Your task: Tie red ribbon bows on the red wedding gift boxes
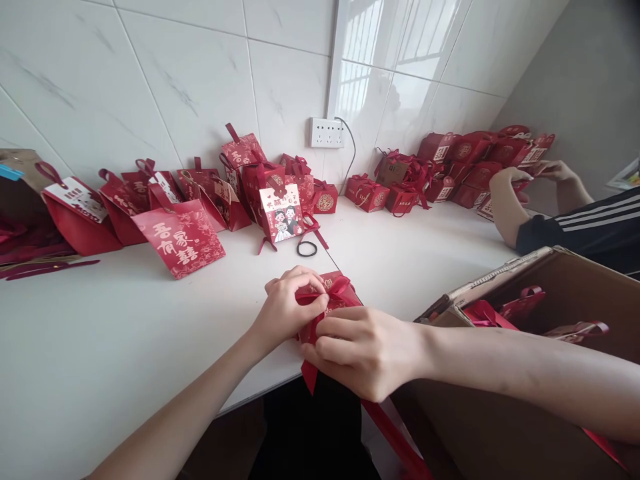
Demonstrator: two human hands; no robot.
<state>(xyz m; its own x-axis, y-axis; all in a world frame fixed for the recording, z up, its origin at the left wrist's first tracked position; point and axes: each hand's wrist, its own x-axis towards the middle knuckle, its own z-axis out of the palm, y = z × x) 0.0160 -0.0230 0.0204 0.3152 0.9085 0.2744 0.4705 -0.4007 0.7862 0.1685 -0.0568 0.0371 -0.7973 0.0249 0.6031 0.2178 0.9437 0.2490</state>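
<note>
At the near edge of the white table (pixel 125 333), two hands work on a ribboned red box (pixel 327 308).

Left to right, red gift bags (pixel 83 227) line the tiled wall, then a bag with a cartoon couple (pixel 285 217) stands behind a black loop (pixel 307 249); the left hand (pixel 295 300) pinches the red ribbon (pixel 341 287) on top of the box, and the right hand (pixel 360 347) curls over its near side, its exact grip impossible to tell; beyond are small red boxes (pixel 367 193), an open carton (pixel 595 300) holding red packages, and another person's hands (pixel 553 170) beside stacked boxes.
</note>
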